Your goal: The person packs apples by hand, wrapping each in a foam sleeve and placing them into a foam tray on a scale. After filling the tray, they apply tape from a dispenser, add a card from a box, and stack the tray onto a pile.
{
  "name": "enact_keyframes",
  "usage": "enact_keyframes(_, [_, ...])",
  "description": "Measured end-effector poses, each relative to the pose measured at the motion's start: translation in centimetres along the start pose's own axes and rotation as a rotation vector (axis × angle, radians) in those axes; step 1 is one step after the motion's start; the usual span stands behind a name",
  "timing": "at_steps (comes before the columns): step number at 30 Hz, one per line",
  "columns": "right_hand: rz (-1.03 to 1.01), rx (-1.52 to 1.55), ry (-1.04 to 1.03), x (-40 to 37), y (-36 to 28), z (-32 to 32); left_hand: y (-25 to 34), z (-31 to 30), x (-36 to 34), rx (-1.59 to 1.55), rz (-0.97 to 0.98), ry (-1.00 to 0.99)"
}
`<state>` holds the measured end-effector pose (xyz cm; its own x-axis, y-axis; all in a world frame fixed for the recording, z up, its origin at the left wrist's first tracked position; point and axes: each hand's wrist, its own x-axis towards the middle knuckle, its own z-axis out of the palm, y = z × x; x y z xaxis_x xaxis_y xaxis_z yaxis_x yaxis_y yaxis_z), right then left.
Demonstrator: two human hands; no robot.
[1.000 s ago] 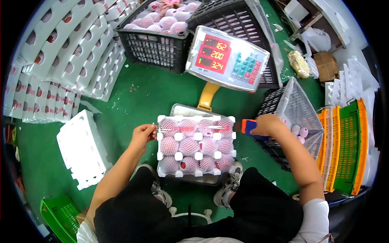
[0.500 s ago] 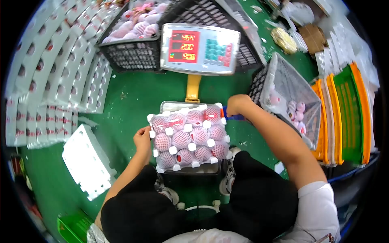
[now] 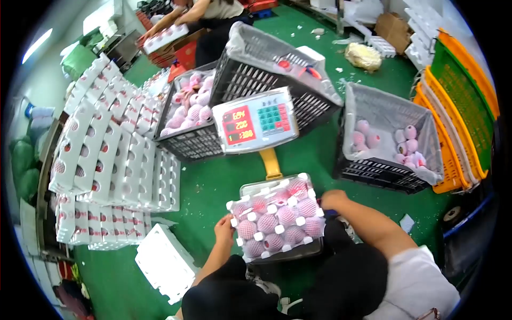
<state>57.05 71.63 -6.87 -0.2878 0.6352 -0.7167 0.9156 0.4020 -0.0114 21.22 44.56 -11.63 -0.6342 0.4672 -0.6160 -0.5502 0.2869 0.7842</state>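
Observation:
A pack of net-wrapped fruit [image 3: 277,218] in a white foam tray rests tilted on the platform of a scale [image 3: 255,120] with a lit red display. Several pink-netted fruits sit in rows between the tray's white foam posts. At the pack's left edge, my left hand [image 3: 224,228] has its fingers closed on the rim. My right hand [image 3: 334,201] is beside the right edge, closed around a blue tool [image 3: 330,213] that is mostly hidden by the hand and pack.
Stacked white foam packs [image 3: 114,160] stand at left, with a loose foam tray [image 3: 166,262] before them. Black crates [image 3: 186,144] of netted fruit lie behind the scale, another crate [image 3: 381,175] at right. Orange and green crates [image 3: 453,128] stand far right. Another person [image 3: 213,21] handles a foam tray at the back.
My view has tilted up and turned left, bringing the other person into sight. The numbers on the scale's display have changed. Both hands stay at the pack's sides.

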Motion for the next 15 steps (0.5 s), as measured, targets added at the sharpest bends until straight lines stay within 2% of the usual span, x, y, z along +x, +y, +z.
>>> enact_keyframes(2, [0.128,0.147,0.203,-1.9,3.4,1.4,1.3,0.0,-1.9,0.044,-0.122,0.113])
enact_keyframes(3, [0.151,0.251,0.333,-3.2,4.7,1.5,1.1,-1.4,-2.5,-0.029,-0.077,0.097])
enact_keyframes(4, [0.176,0.358,0.483,-3.8,5.7,0.8,1.2,-2.5,-2.7,0.063,0.018,0.247])
enact_keyframes(6, [0.080,0.573,0.705,-4.5,5.4,0.4,1.2,-3.3,-3.1,0.072,0.377,0.309])
enact_keyframes(7, [0.033,0.685,0.808,-4.9,4.8,0.6,0.5,-2.9,-3.2,0.123,0.416,0.234])
enact_keyframes(8, [-0.027,0.668,0.874,-5.6,3.6,0.5,0.9,-1.3,-4.4,0.177,0.451,0.161])
enact_keyframes(10, [0.035,0.657,0.849,-6.9,1.6,-0.4,1.4,1.8,-6.4,0.272,0.494,-0.004])
enact_keyframes(13, [-0.012,0.536,0.631,-6.2,-0.3,1.2,1.6,3.9,-7.0,0.328,0.377,-0.219])
enact_keyframes(14, [0.000,0.692,0.716,-4.9,-0.8,3.0,1.8,3.9,-6.9,0.327,0.323,-0.268])
enact_keyframes(15, [-0.014,0.656,0.693,-4.0,-0.4,3.6,1.9,3.8,-6.7,0.311,0.265,-0.297])
